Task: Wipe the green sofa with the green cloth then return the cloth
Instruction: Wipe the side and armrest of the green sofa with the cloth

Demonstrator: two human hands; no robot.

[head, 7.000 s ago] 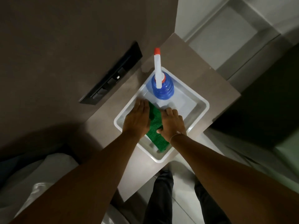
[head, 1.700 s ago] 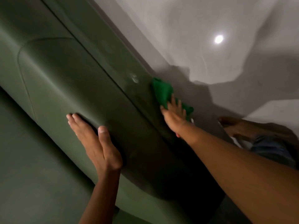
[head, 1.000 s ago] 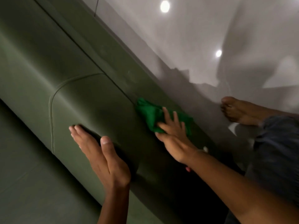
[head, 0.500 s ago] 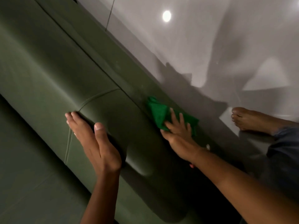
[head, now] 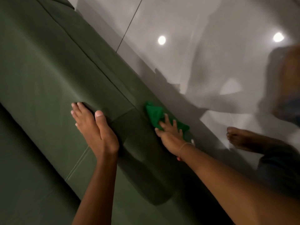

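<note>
The green sofa [head: 53, 75] fills the left half of the view, its front edge running diagonally from top left to bottom right. My right hand [head: 170, 133] presses the bright green cloth [head: 155, 113] flat against the sofa's lower front face, fingers spread over the cloth. My left hand [head: 95, 129] rests flat and open on the seat cushion's rounded edge, beside a seam between two cushions, a short way left of the cloth.
A glossy pale tiled floor [head: 203, 46] lies right of the sofa and reflects ceiling lights. My bare foot [head: 240, 140] and dark trouser leg stand on it at the right. A small white object [head: 192, 141] sits by my right wrist.
Both hands have shifted along the sofa; the cloth has slid further along the front face. My left hand now rests near a cushion seam. The cloth came from a white tray earlier.
</note>
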